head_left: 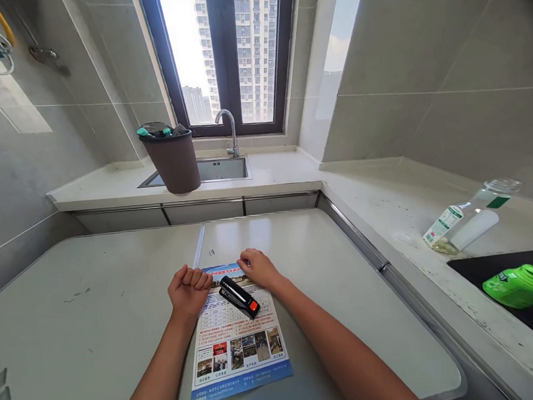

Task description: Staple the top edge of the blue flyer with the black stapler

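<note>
Past the pale table (92,290) rise tiled walls. The hands are apart: left hand (189,288) fisted at the sheet's (235,328) left edge, right hand (259,268) with fingers bent at its upper right; whether either grips it, I cannot tell. The stapler (240,297) lies on the sheet between them. Beyond both, the bin (174,161) holds dark and teal stuff; far right sits a clear bottle (442,227), contents unclear.

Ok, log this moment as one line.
left hand: curled, at flyer upper left | right hand: at flyer upper right | grips: unclear | stapler: on flyer
</note>
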{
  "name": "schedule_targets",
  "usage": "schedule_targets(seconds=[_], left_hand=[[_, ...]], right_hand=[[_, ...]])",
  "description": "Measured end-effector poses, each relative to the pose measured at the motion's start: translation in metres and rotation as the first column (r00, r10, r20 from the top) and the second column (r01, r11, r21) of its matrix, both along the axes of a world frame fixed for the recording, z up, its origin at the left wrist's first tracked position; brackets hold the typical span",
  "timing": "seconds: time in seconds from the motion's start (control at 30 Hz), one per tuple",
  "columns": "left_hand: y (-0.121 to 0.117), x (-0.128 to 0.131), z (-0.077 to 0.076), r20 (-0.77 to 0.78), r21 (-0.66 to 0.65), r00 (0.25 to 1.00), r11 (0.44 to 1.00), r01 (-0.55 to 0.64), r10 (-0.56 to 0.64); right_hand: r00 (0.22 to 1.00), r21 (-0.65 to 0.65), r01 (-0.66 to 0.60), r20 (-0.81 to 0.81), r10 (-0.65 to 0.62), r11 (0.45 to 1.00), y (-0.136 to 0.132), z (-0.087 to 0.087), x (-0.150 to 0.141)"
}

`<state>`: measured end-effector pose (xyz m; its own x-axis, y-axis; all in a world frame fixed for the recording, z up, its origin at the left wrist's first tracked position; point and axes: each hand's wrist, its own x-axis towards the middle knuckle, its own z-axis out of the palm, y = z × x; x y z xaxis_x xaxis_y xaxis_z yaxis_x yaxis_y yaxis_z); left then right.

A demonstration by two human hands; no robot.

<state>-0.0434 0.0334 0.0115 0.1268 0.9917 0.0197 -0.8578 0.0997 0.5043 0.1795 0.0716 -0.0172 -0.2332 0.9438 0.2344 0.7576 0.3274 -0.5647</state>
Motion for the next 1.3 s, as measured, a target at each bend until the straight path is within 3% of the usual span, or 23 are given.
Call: schedule_targets(seconds=[0.17, 0.3, 0.4, 0.47, 0.57, 0.63, 0.73, 0.93, 1.3], left_hand=[[0.002, -0.002, -0.001, 0.046, -0.004, 0.999, 1.0, -0.011, 0.011], [0.004, -0.004, -0.003, 0.073, -0.012, 0.996, 0.999, -0.044, 0.045], [0.007, -0.006, -0.004, 0.125, -0.032, 0.989, 0.997, -0.074, 0.077], [0.01, -0.008, -0.004, 0.173, -0.064, 0.977, 0.991, -0.118, 0.128], [0.015, -0.011, -0.006, 0.164, -0.084, 0.964, 0.976, -0.199, 0.211], [0.018, -0.012, -0.011, 0.108, -0.07, 0.961, 0.967, -0.247, 0.253], [0.022, -0.015, -0.022, 0.03, -0.156, 0.946, 0.936, -0.315, 0.323], [0.027, -0.02, -0.033, 0.005, -0.217, 0.935, 0.913, -0.345, 0.354], [0.027, -0.017, -0.029, -0.036, -0.209, 0.936, 0.913, -0.351, 0.351]], right_hand=[[0.942, -0.099, 0.172, -0.276, -0.193, 0.98, 0.006, -0.005, 0.103], [0.831, -0.172, 0.243, -0.471, -0.296, 0.955, 0.005, -0.007, 0.191], [0.716, -0.149, 0.282, -0.624, -0.311, 0.948, -0.008, -0.008, 0.236], [0.502, -0.139, 0.263, -0.826, -0.259, 0.955, -0.015, -0.009, 0.253], [0.059, -0.165, 0.186, -0.982, -0.179, 0.969, -0.019, -0.013, 0.266], [-0.111, -0.218, 0.15, -0.973, -0.203, 0.964, -0.018, -0.016, 0.269], [-0.262, -0.315, 0.105, -0.924, -0.279, 0.943, -0.015, -0.021, 0.27], [-0.361, -0.345, 0.007, -0.876, -0.319, 0.938, -0.014, -0.022, 0.272], [-0.364, -0.359, 0.029, -0.873, -0.325, 0.933, -0.012, -0.024, 0.271]])
